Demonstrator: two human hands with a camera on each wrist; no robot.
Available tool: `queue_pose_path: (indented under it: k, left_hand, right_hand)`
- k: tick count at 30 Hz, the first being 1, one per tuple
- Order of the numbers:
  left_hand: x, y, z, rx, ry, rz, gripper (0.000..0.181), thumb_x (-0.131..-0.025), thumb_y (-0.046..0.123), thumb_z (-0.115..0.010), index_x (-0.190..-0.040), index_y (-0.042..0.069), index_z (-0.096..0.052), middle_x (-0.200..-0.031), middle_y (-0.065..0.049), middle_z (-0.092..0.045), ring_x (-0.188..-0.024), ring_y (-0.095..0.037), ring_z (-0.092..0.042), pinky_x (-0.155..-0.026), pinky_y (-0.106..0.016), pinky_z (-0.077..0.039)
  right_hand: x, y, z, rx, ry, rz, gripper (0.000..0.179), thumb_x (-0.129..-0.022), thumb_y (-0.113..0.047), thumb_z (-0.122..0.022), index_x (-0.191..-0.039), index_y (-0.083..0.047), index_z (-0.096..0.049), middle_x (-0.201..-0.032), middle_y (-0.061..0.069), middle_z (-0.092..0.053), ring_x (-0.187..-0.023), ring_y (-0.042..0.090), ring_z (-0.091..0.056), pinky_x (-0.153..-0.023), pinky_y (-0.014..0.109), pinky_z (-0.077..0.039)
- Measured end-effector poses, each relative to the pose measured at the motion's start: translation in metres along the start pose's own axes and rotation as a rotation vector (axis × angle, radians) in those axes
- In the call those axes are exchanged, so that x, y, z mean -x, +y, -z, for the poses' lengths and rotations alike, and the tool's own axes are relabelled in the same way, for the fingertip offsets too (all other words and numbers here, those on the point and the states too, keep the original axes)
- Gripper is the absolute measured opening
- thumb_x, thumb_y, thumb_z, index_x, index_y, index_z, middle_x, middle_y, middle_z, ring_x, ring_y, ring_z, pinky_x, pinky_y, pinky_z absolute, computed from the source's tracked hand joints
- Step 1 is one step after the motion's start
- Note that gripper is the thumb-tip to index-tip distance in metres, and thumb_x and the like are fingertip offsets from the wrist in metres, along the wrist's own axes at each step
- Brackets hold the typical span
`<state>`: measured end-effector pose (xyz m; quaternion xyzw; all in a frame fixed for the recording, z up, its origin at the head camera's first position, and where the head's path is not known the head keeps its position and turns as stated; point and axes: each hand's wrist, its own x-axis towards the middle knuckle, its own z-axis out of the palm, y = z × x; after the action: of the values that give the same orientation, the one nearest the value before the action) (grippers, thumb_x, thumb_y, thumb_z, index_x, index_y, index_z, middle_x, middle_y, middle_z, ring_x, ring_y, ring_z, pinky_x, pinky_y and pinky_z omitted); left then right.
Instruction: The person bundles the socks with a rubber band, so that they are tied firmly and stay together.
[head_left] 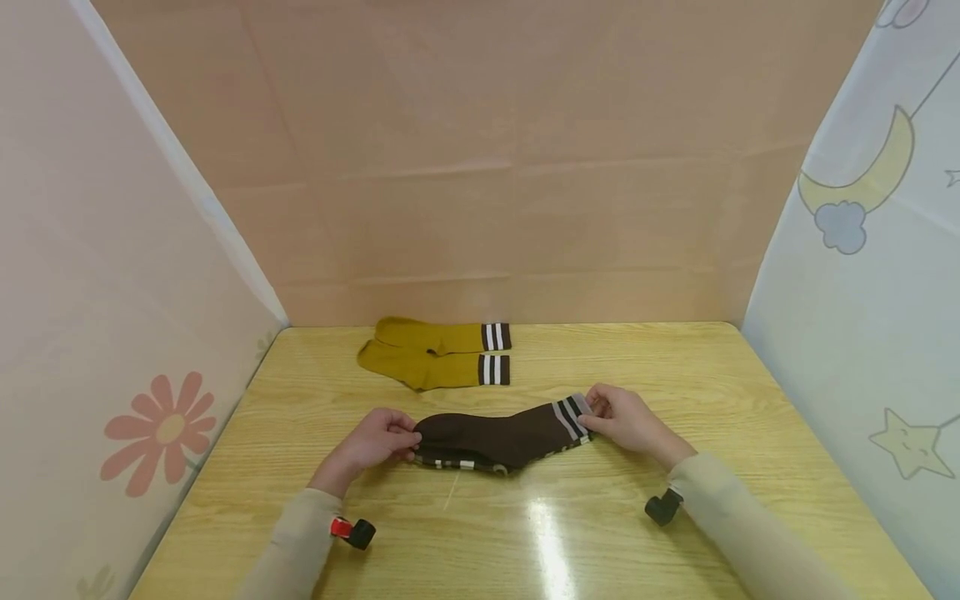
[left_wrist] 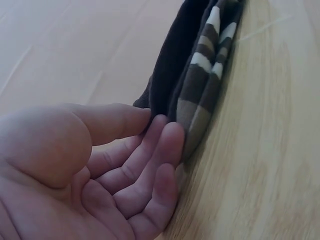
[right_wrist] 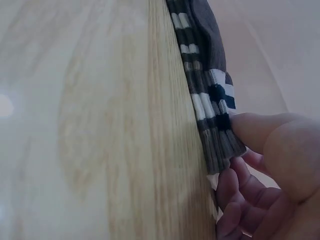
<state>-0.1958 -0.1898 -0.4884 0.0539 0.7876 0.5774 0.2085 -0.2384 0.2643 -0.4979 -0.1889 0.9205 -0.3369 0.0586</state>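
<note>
Looking in from the head camera, I have a dark brown knit sock with a grey, black-striped cuff [head_left: 472, 429] lying just below the centre of the frame, toe to the left and cuff raised slightly to the right. Brown, tan and white patterned sock fabric [head_left: 467, 465] shows beneath its lower edge. At the toe, the left hand [head_left: 381, 440] pinches the dark fabric, thumb and fingertips nearly closed. At the cuff, the right hand [head_left: 624, 417] pinches similarly, its thumb across the knit; I cannot tell whether it also takes the patterned layer. Above, left of centre, two mustard-yellow socks with brown-and-white striped cuffs [head_left: 442, 372] lie side by side. Everything rests on a glossy, light wood-grain table [head_left: 637, 533]. A creased tan cloth backdrop [head_left: 525, 167] fills the upper middle, with a pale flower-printed panel [head_left: 90, 250] left and a pale moon-and-star panel [head_left: 840, 333] right.
</note>
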Motion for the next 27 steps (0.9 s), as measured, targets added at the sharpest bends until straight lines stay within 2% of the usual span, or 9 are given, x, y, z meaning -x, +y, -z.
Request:
queue_pose_path:
  k: [3, 10, 14, 19, 27]
  left_hand:
    - [-0.001, 0.001, -0.001, -0.026, 0.043, 0.009, 0.018, -0.101, 0.004, -0.067, -0.112, -0.011, -0.064, -0.091, -0.01, -0.073, -0.076, -0.018, -0.071, -0.074, -0.035, -0.062]
    - [-0.006, 0.0, -0.003, -0.158, 0.106, 0.004, 0.016, -0.101, 0.009, -0.069, -0.106, -0.006, -0.068, -0.085, -0.007, -0.073, -0.073, -0.017, -0.067, -0.069, -0.034, -0.058]
    - [-0.009, -0.001, -0.005, -0.168, 0.149, 0.017, 0.018, -0.101, 0.008, -0.069, -0.11, -0.007, -0.067, -0.089, -0.008, -0.074, -0.073, -0.018, -0.067, -0.069, -0.034, -0.058]
    - [-0.013, -0.002, -0.006, -0.18, 0.209, 0.024, 0.016, -0.1, 0.007, -0.07, -0.109, -0.006, -0.069, -0.088, -0.008, -0.073, -0.071, -0.017, -0.066, -0.068, -0.033, -0.057]
    - [-0.011, 0.0, -0.004, -0.218, 0.219, 0.026, 0.017, -0.099, 0.01, -0.073, -0.107, -0.004, -0.07, -0.089, -0.008, -0.073, -0.072, -0.018, -0.066, -0.068, -0.035, -0.057]
  right_hand:
    - [-0.003, 0.002, -0.001, 0.01, 0.011, -0.004, 0.024, -0.098, -0.028, -0.078, -0.106, -0.01, -0.064, -0.091, -0.003, -0.067, -0.08, 0.012, -0.061, -0.072, 0.03, -0.052]
    - [-0.016, 0.005, -0.001, 0.019, 0.048, -0.018, 0.023, -0.098, -0.026, -0.077, -0.106, -0.008, -0.064, -0.096, 0.001, -0.07, -0.087, 0.015, -0.065, -0.08, 0.039, -0.055]
    - [-0.021, 0.005, 0.001, 0.013, 0.046, -0.041, 0.025, -0.098, -0.027, -0.077, -0.108, -0.007, -0.064, -0.099, 0.004, -0.072, -0.091, 0.019, -0.068, -0.083, 0.044, -0.056]
    - [-0.023, 0.003, 0.002, 0.019, 0.042, -0.049, 0.027, -0.098, -0.028, -0.077, -0.108, -0.006, -0.064, -0.097, 0.005, -0.073, -0.089, 0.02, -0.068, -0.081, 0.044, -0.056]
    - [-0.022, 0.0, 0.002, 0.019, 0.031, -0.052, 0.025, -0.098, -0.027, -0.077, -0.106, -0.007, -0.064, -0.096, 0.004, -0.072, -0.088, 0.019, -0.067, -0.08, 0.043, -0.055]
